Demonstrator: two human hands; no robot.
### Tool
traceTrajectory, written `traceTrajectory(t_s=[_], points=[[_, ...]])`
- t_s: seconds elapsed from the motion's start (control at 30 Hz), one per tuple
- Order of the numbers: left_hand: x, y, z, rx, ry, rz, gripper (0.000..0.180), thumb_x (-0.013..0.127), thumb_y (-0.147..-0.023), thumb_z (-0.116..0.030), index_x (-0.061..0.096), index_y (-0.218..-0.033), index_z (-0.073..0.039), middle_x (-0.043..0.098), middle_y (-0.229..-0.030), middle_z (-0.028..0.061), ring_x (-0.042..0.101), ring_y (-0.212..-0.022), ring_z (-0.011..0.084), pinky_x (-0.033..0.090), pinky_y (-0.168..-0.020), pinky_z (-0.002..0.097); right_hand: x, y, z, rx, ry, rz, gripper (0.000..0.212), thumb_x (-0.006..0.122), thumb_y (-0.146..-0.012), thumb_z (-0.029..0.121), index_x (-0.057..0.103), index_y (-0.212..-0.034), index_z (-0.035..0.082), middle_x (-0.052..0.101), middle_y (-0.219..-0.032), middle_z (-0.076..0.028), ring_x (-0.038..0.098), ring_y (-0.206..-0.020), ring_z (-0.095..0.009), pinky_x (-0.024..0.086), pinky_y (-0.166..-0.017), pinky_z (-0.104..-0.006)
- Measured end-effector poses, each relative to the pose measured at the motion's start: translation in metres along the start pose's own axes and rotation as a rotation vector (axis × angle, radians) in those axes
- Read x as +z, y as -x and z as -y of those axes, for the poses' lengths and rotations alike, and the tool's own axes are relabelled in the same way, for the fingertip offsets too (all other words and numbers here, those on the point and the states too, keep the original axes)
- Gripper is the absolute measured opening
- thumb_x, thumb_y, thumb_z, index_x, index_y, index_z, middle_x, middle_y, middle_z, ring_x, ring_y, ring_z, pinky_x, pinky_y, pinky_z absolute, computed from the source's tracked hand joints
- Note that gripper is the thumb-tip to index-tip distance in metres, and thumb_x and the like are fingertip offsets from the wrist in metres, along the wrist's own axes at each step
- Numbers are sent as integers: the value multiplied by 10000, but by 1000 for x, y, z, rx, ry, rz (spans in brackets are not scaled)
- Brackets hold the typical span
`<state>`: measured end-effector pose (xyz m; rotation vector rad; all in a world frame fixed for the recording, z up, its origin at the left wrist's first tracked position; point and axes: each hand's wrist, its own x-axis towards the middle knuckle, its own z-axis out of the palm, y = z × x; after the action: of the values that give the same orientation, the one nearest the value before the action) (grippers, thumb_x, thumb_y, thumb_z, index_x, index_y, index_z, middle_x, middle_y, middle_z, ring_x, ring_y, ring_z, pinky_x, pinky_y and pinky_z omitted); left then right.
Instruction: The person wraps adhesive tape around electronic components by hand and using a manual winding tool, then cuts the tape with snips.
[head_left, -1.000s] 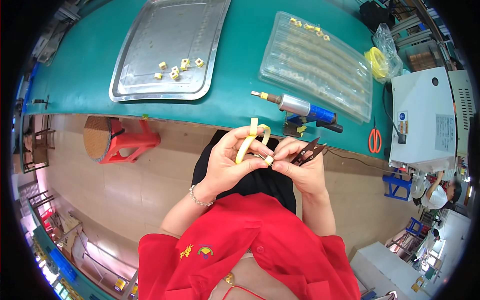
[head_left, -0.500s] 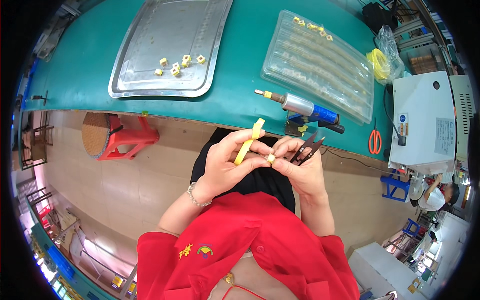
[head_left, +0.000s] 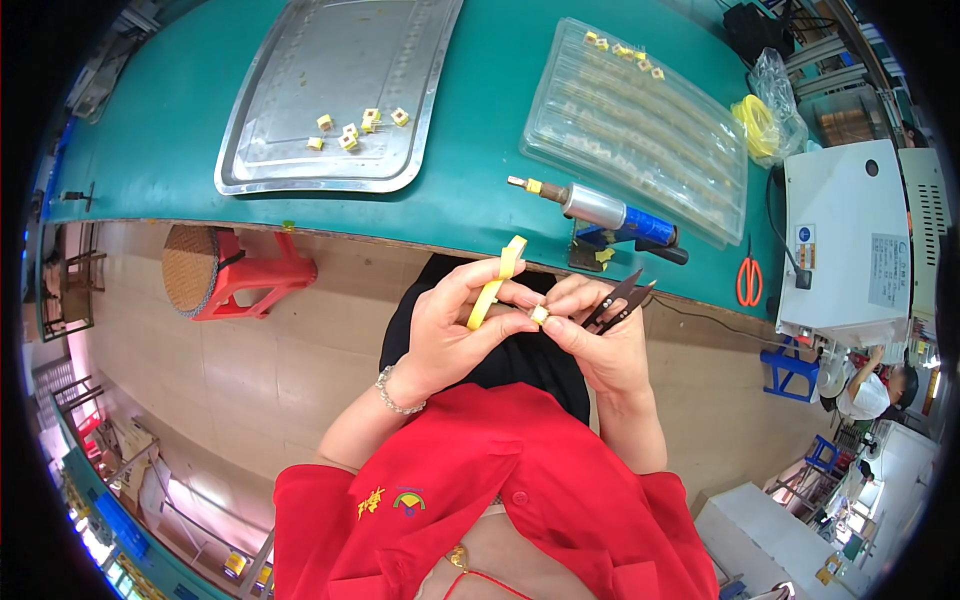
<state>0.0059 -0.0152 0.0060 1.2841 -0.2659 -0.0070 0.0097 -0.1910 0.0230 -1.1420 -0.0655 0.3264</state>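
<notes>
Between my fingertips, just in front of the bench edge, sits a small yellow-wrapped coil block point(head_left: 540, 314). My left hand point(head_left: 445, 320) pinches it from the left, thumb and fingers closed. A strip of yellow tape point(head_left: 489, 295) is looped through the same hand's fingers and sticks up past them. From the other side, the thumb and fingertips of my right hand point(head_left: 612, 352) press on the block. That hand also grips dark thread snips point(head_left: 618, 302), whose blades point up and to the right, apart at the tips.
On the green bench point(head_left: 490, 110) lie a metal tray point(head_left: 330, 60) with several yellow blocks, a clear plastic tray point(head_left: 640, 130), a blue-and-silver spindle tool point(head_left: 610, 213), orange-handled scissors point(head_left: 749, 280) and yellow tape rolls point(head_left: 756, 130). A white machine point(head_left: 845, 235) stands right; a red stool point(head_left: 262, 275) left.
Almost nothing differs. Both hands keep their hold on the block, and the snips have shifted very slightly in my right hand.
</notes>
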Motion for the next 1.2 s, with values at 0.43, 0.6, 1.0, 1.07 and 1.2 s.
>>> traceTrajectory(t_s=[0.43, 0.6, 1.0, 1.07, 1.2], points=[[-3, 5, 1, 121, -167, 45, 419, 609, -773, 110, 434, -1151, 63, 624, -940, 196, 642, -893, 231, 556, -759, 305, 9, 4, 9, -36, 154, -55, 138, 657, -707, -89, 625, -819, -14, 576, -858, -113, 570, -754, -130, 452, -653, -218], [-4, 3, -2, 135, -200, 64, 411, 628, -763, 102, 457, -1134, 53, 635, -927, 181, 650, -869, 227, 554, -753, 301, 11, 4, 14, 13, 146, -64, 142, 658, -695, -89, 621, -802, -3, 573, -856, -106, 567, -758, -125, 455, -655, -223], [-5, 1, 0, 205, -325, 77, 395, 656, -751, 72, 493, -1109, 36, 657, -880, 144, 662, -846, 214, 551, -729, 287, 10, 2, 14, 72, 122, -70, 161, 666, -673, -94, 617, -790, 6, 573, -849, -93, 561, -775, -127, 456, -675, -241], [-5, 1, 0, 210, -335, 84, 399, 656, -751, 71, 491, -1113, 35, 657, -880, 144, 663, -842, 212, 551, -729, 285, 9, 2, 13, 68, 138, -75, 159, 665, -673, -94, 616, -787, 6, 572, -845, -87, 562, -782, -126, 456, -680, -240], [-5, 1, 5, 171, -309, 83, 414, 646, -757, 79, 477, -1132, 37, 646, -892, 151, 655, -857, 214, 552, -733, 289, 7, 1, 8, 44, 97, -83, 138, 652, -693, -95, 619, -810, -30, 572, -863, -89, 573, -742, -116, 470, -649, -220]])
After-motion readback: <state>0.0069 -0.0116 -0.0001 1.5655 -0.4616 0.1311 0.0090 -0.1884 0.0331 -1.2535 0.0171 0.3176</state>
